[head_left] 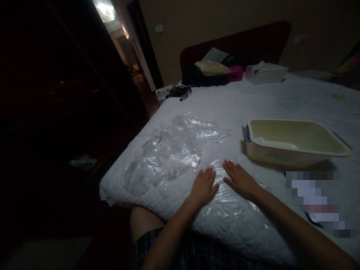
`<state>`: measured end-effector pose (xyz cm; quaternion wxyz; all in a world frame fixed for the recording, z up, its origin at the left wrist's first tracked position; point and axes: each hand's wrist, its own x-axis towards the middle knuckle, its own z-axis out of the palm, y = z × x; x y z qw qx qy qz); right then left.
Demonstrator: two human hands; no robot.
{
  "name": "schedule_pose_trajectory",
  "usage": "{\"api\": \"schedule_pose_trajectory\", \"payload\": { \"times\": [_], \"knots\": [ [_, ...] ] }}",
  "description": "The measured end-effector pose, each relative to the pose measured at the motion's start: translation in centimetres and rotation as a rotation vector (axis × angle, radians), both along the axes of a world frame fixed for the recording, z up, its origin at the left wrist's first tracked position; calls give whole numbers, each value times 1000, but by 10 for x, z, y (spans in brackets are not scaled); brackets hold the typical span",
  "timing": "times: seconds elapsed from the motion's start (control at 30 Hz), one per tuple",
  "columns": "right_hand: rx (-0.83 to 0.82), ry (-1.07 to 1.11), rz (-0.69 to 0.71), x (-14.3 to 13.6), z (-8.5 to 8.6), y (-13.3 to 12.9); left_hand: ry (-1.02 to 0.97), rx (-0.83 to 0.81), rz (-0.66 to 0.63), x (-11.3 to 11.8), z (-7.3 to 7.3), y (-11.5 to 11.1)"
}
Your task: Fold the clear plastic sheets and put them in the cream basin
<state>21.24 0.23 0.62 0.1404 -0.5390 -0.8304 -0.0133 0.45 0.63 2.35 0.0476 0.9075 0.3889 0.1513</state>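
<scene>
My left hand [204, 186] lies palm down with its fingers spread, on clear plastic film near the bed's front edge. To its right, my right hand [240, 179] rests flat on the same film, fingers extended and thumb apart. The stretch of film [225, 204] between and below the hands looks fairly smooth, with fine creases. Crumpled clear plastic [174, 150] spreads over the white quilted bedding beyond and left of my left hand. A cream plastic bin [287, 155] with a grey latch stands beyond my right hand, its inside bare where visible.
The white bed [225, 105] has a dark headboard [264, 39] at the back. Near it are a beige pillow [212, 68], a pink roll [235, 73] and a white box [266, 73]. A blurred-out item [317, 202] lies at the right. Dark floor is at the left.
</scene>
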Motion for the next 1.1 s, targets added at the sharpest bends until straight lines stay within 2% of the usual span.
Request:
{"api": "schedule_pose_trajectory", "payload": {
  "times": [0.1,0.33,0.53,0.87,1.1],
  "knots": [
    [-1,-7,41,13,-4,2,1,3,0,-2,-5,0],
    [-1,8,62,23,-2,2,-17,14,23,-1,-3,-3],
    [-18,-30,14,32,0,4,-21,16,33,0,-4,-4],
    [-21,-28,11,42,3,26,-15,49,81,13,-1,7],
    [-115,98,-77,46,-4,26,-43,69,67,11,-5,6]
  ]
}}
